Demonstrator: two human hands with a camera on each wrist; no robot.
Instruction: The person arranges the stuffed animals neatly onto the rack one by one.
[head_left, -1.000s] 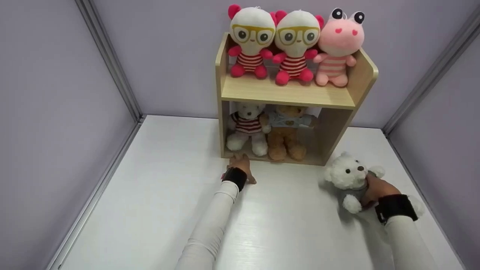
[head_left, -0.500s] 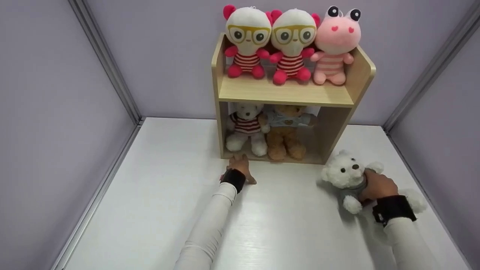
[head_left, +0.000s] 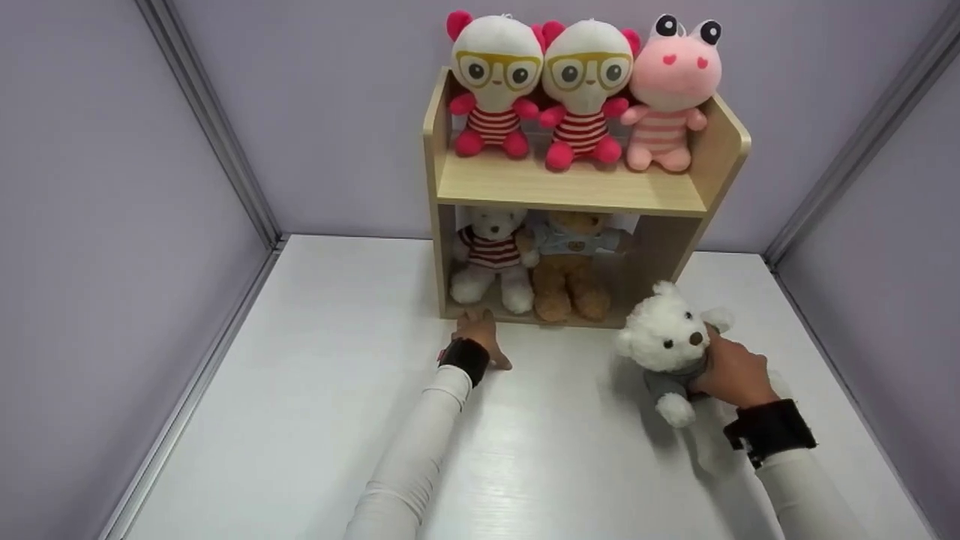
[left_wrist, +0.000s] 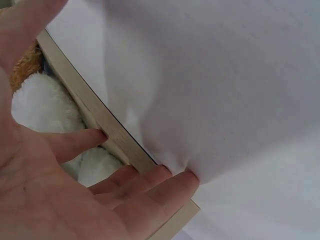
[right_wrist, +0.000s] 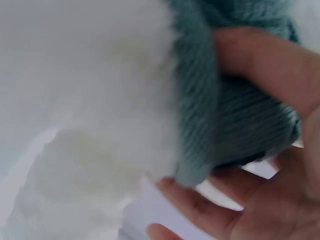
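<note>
A white teddy bear [head_left: 663, 330] in a grey knitted sweater [right_wrist: 195, 100] leans tilted in front of the shelf's right end. My right hand [head_left: 735, 370] grips it round the body, thumb on the sweater, while its legs are partly hidden behind the hand. At the lower left front edge of the wooden shelf [head_left: 570, 186], my left hand [head_left: 480, 337] touches the board with its fingers extended, as the left wrist view shows. Just behind that hand, a white bear in a striped shirt [head_left: 493, 251] sits on the lower level, beside a brown bear [head_left: 570, 281] in a light blue top.
Two red-and-white panda toys with yellow glasses, a left one [head_left: 495, 82] and a middle one [head_left: 587, 90], sit on the upper level beside a pink frog-like toy [head_left: 671, 90]. The white table [head_left: 337, 315] is bounded by pale panels [head_left: 105, 225] with metal corner rails.
My right hand has moved left and slightly away from me with the white teddy bear, bringing it closer to the shelf. My left hand has stayed at the shelf's edge.
</note>
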